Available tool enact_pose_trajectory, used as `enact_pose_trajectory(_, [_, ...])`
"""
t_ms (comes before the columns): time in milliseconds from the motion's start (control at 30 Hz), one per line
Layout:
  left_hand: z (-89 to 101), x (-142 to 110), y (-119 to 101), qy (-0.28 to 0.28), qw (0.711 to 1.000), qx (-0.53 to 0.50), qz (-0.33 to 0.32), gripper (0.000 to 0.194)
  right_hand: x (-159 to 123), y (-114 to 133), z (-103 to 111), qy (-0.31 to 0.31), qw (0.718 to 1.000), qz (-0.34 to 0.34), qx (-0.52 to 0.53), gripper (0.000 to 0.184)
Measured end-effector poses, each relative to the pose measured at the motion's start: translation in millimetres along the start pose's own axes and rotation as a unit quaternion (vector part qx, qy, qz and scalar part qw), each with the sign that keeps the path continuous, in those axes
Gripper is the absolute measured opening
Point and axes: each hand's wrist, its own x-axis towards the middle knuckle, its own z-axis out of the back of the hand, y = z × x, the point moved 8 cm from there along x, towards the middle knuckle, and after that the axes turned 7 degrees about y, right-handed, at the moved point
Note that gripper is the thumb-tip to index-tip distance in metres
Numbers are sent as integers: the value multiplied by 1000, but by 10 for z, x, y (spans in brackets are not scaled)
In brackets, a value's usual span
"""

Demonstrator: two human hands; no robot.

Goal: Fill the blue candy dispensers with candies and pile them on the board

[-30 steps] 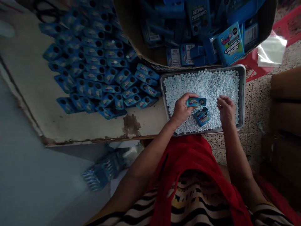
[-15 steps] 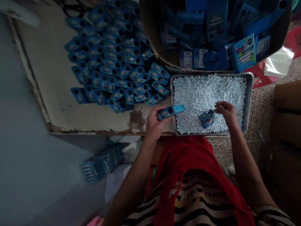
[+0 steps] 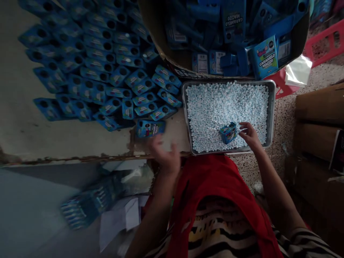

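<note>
A blue candy box (image 3: 149, 128) lies flat on the table near its front edge. Just below it is my left hand (image 3: 166, 154), blurred by motion, its fingers spread and holding nothing. A metal tray (image 3: 271, 118) full of small white and pale blue candies (image 3: 215, 104) stands in front of me. On the candies rests a small blue container (image 3: 229, 133) with a printed label. Beside its right side hovers my right hand (image 3: 248, 135), fingers apart and slightly bent, with nothing visible in them.
Many blue boxes (image 3: 98, 61) with dark round holes crowd the table (image 3: 16, 132) on the left. Behind the tray, a large cardboard carton (image 3: 172, 64) holds more boxes. Brown cartons (image 3: 313, 111) are stacked at the right. Wrapped blue packs (image 3: 86, 208) lie below the table's edge.
My left hand has put the blue candy box down on the table, let it go and drawn back. My right hand stays beside the small container. The view has shifted.
</note>
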Motion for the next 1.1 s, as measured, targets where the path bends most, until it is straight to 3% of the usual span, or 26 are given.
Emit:
enact_pose_trajectory(33, [-191,-120,-275,5,1000,-2,-24,51,-60,-78,31,-40,999,-1,12,44])
enact_pose_trajectory(100, [-742,-265,-808,87,993,4,-83,61,-162,-199,149,-142,990,8,21,33])
enact_pose_trajectory(167, [-1198,-284,-1181,123,985,28,-115,68,-227,-290,302,-243,970,19,-6,32])
enact_pose_trajectory(233, [-1495,-219,-1362,133,982,48,-122,66,-225,-372,413,-311,949,25,-53,37])
enact_pose_trajectory(300, [-1626,-149,-1394,137,983,52,-113,59,-145,-458,428,-338,937,28,-85,41])
enact_pose_trajectory(400, [-1618,-130,-1333,164,982,14,-94,52,40,-543,260,-331,940,35,-81,48])
enact_pose_trajectory(500, [-1456,-134,-1312,185,978,-37,-85,48,207,-449,-17,-297,950,78,-64,53])
enact_pose_trajectory(633, [-1161,40,-1440,172,971,-75,-147,40,376,-264,-218,-283,951,119,-27,46])
enact_pose_trajectory(733, [-990,293,-1507,145,969,-72,-186,34,535,-281,-267,-275,954,74,93,43])
enact_pose_trajectory(833, [-872,538,-1576,123,965,-34,-230,30,686,-280,-448,-187,933,14,306,40])
enact_pose_trajectory(967, [-796,763,-1627,130,959,12,-252,27,597,117,-586,-84,882,37,462,38])
enact_pose_trajectory(1100, [-802,835,-1683,163,957,16,-239,32,303,742,-568,-40,887,128,443,43])
